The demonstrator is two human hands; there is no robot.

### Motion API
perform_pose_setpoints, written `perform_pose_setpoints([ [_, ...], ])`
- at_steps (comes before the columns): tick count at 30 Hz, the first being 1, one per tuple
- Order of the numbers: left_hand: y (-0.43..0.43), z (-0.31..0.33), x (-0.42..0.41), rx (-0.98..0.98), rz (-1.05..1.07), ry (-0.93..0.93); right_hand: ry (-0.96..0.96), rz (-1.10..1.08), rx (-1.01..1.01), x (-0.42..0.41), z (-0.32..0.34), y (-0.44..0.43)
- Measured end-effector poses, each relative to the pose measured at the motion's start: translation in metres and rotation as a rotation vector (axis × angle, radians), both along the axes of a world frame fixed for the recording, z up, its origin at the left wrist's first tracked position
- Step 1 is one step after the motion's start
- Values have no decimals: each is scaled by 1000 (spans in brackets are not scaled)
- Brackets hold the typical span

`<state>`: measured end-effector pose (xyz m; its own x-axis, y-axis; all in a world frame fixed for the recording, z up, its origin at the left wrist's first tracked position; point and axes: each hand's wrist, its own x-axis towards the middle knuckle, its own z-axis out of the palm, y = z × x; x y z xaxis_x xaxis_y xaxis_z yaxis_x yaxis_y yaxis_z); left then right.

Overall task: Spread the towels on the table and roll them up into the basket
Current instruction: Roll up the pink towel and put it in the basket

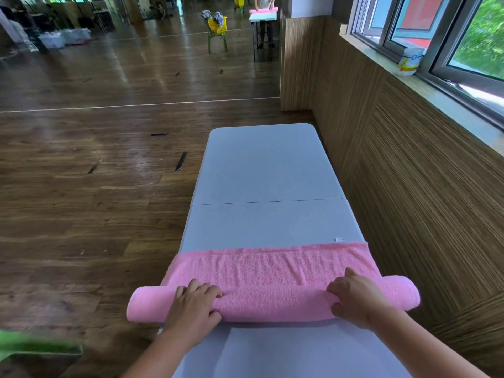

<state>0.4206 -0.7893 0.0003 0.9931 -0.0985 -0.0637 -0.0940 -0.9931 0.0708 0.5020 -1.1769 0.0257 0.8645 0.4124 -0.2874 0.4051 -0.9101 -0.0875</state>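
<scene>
A pink towel (272,266) lies across the near part of the long grey table (264,170). Its near portion is wound into a thick roll that sticks out past both table sides; a flat strip still lies beyond the roll. My left hand (195,304) grips the roll left of centre, fingers curled over its top and thumb under the near side. My right hand (354,298) grips the roll right of centre in the same way. No basket is near me in view.
A wood-panelled wall with a window sill runs along the table's right side. Wooden floor lies to the left, with a green object (35,345) at the lower left. A large mirror on the far wall reflects a yellow basket (217,24) on a green chair.
</scene>
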Motion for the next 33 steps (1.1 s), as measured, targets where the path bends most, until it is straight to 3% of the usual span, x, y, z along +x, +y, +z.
perform_pose_setpoints([
  [5,1,4,6,-7,24,-107,11,-101,162,5,-2,1],
  [9,3,-2,11,-143,24,-172,-24,-158,240,3,-2,3],
  [12,6,-2,5,-120,-5,-83,45,-39,152,1,-4,-1],
  [15,3,4,5,-14,20,27,-21,2,13,1,-9,3],
  [18,-2,7,8,21,24,13,-84,-7,-43,0,-5,12],
  [25,-1,10,-3,-7,-87,-35,255,-56,-57,3,17,9],
  [28,0,11,6,-6,-37,-44,321,-150,-34,10,16,14],
  [33,0,5,17,-230,98,-76,33,-264,221,14,-3,7],
])
